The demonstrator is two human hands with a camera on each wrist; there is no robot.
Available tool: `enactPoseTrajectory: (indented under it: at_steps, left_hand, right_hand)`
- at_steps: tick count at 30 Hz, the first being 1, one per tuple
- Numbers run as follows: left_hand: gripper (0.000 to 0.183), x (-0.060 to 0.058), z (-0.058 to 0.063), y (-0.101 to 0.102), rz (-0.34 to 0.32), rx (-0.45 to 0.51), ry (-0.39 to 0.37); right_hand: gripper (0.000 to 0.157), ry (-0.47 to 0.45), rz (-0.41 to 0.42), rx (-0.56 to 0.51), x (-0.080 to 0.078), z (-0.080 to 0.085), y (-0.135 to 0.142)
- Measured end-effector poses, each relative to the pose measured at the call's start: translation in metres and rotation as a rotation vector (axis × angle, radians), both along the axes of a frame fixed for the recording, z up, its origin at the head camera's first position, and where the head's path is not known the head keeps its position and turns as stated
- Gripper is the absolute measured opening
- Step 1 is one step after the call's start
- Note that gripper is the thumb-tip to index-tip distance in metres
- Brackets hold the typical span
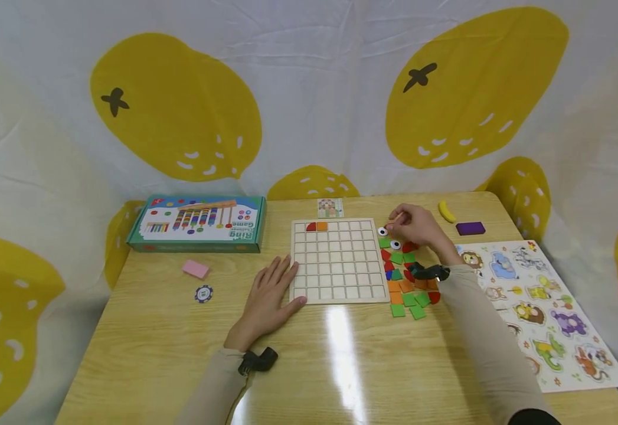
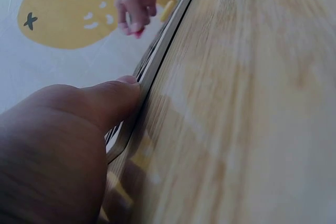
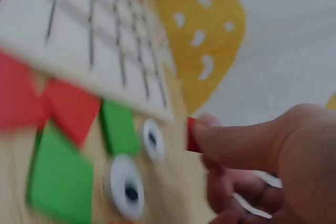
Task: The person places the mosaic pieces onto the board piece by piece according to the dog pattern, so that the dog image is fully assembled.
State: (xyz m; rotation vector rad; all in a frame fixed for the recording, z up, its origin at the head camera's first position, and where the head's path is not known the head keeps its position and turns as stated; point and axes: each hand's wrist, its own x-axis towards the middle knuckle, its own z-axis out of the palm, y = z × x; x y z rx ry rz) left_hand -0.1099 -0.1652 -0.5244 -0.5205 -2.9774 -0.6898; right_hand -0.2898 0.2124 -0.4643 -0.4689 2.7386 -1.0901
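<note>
A square wooden grid board [image 1: 340, 260] lies in the middle of the table. Its top row carries a red curved-edge tile [image 1: 311, 226] and an orange square tile [image 1: 321, 226]. My left hand [image 1: 274, 301] rests flat at the board's left edge, fingers spread and straight; its thumb [image 2: 118, 97] touches the rim in the left wrist view. Past the board's upper right corner, my right hand [image 1: 417, 225] pinches a small red tile [image 3: 193, 136] between thumb and fingers. Two round eye tiles [image 1: 382, 231] and several green, red, orange and blue tiles [image 1: 409, 300] lie loose below that hand.
At the left are a boxed ring game [image 1: 197, 224], a pink block [image 1: 196, 269] and a poker chip [image 1: 203, 293]. A small pattern card [image 1: 330, 208] lies behind the board. A banana [image 1: 447, 211], purple block [image 1: 470, 228] and animal puzzle [image 1: 542, 313] sit to the right.
</note>
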Motion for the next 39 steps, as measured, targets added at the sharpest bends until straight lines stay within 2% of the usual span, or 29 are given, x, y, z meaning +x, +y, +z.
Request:
enactPoseTrajectory:
  at_steps: [5,8,12,17,22,26,30,33,36,39]
  left_hand:
    - [0.077,-0.001,0.002,0.0,-0.005,-0.001,0.014]
    - [0.078,-0.002,0.0,0.001,-0.01,-0.009,0.021]
    - [0.079,-0.005,-0.002,0.004,-0.015,-0.009,0.007]
    - [0.079,-0.006,-0.001,0.007,-0.021,-0.007,0.003]
    - [0.078,-0.005,0.001,0.007,-0.017,-0.009,0.011]
    - [0.079,-0.005,0.002,0.004,-0.017,-0.013,0.016]
    - [0.079,-0.005,0.002,0.002,-0.013,-0.02,0.021]
    - [0.079,-0.004,0.0,0.0,-0.008,-0.023,0.029]
    - [0.079,-0.003,-0.002,0.0,-0.004,-0.023,0.021]
    - [0.079,-0.001,-0.002,0.0,-0.002,-0.021,0.01]
  right_hand:
    - [0.027,0.012,-0.106,-0.32,0.0,-0.002,-0.051]
    - [0.024,0.06,-0.135,-0.378,-0.004,-0.011,-0.084]
    - [0.021,0.144,-0.122,-0.263,-0.009,-0.026,-0.111]
    - [0.023,0.155,-0.113,-0.123,-0.006,-0.033,-0.12]
    - [0.029,0.12,-0.073,-0.132,-0.003,-0.027,-0.119]
    - [0.024,0.084,-0.017,-0.109,-0.003,-0.024,-0.12]
    - [0.021,0.069,0.001,-0.074,-0.003,-0.022,-0.123]
    - [0.023,0.074,0.009,-0.097,-0.003,-0.022,-0.123]
    - [0.027,0.097,0.023,-0.15,-0.003,-0.021,-0.113]
    - [0.033,0.099,0.034,-0.162,-0.001,-0.011,-0.085]
